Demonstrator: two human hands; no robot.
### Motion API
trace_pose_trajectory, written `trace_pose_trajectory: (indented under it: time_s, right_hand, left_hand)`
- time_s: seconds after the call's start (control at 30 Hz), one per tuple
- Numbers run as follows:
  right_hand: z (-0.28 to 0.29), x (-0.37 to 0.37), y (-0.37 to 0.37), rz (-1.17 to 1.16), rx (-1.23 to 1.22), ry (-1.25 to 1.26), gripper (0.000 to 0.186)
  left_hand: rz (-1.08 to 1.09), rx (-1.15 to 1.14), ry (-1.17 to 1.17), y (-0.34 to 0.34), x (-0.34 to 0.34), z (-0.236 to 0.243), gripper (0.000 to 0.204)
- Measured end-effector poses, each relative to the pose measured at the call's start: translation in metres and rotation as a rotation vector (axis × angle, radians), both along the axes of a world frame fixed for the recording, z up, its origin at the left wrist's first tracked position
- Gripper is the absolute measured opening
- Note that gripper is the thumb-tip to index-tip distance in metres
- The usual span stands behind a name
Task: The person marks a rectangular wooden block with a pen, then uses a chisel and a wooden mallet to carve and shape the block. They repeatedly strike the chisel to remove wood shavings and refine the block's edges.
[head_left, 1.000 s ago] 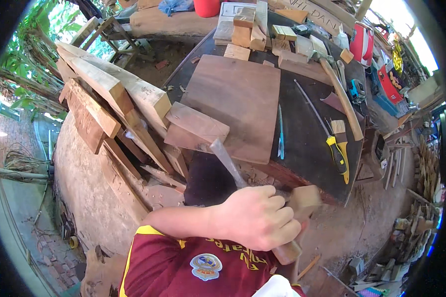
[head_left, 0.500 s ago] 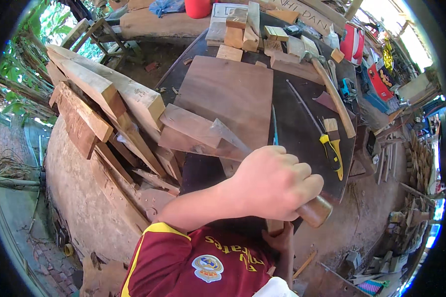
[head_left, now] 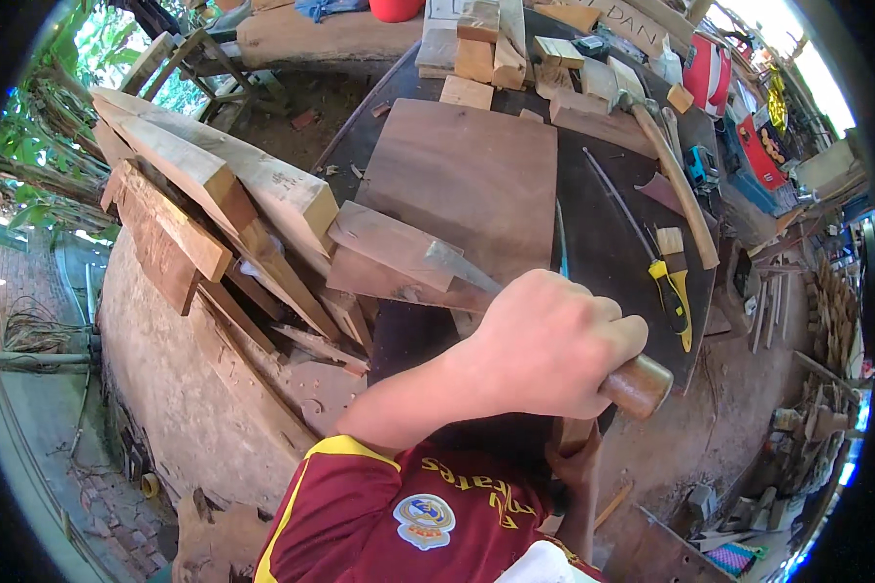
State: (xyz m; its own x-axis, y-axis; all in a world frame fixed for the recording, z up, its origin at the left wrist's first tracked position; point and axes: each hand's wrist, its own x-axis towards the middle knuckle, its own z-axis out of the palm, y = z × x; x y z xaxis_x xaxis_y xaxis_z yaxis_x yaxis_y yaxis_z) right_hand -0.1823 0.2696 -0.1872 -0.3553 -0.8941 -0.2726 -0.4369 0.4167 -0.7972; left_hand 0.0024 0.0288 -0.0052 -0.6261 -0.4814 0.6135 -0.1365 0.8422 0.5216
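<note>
My left hand [head_left: 564, 340] is closed in a fist round the wooden handle of a chisel [head_left: 462, 267]. The chisel's flat blade points up and to the left, its tip over the right end of a wooden block [head_left: 389, 243]. That block lies at the near edge of a wide brown board [head_left: 457, 175] on the dark table [head_left: 603, 282]. Lower down, close to my body, my right hand [head_left: 576, 464] is closed on a wooden piece [head_left: 576, 432]. Most of that piece is hidden behind my left hand and forearm.
Long timbers [head_left: 262, 194] lean at the left. To the right lie a yellow-handled screwdriver [head_left: 669, 291], a brush [head_left: 671, 243] and a hammer [head_left: 676, 175]. Several wood blocks [head_left: 476, 58] stand at the table's far side. Scrap wood [head_left: 749, 515] lies on the floor at lower right.
The whole scene has shifted slightly right in the picture. My left hand keeps its grip on the chisel, whose tip stays close to the same spot on the block.
</note>
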Motion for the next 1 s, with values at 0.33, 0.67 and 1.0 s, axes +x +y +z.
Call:
trace_pose_trajectory:
  time_s: [0.33, 0.67, 1.0]
  right_hand:
    - [0.024, -0.015, 0.001, -0.083, -0.102, 0.141, 0.075]
    - [0.015, -0.088, 0.031, -0.124, -0.457, 0.075, 0.069]
    - [0.101, -0.076, -0.016, -0.288, -0.888, -0.081, 0.073]
  left_hand:
    - [-0.002, 0.092, -0.064, -0.004, -0.001, 0.012, 0.027]
    - [0.012, 0.157, -0.022, -0.005, 0.002, 0.022, 0.021]
    - [-0.022, 0.185, -0.025, -0.005, 0.005, 0.023, 0.022]
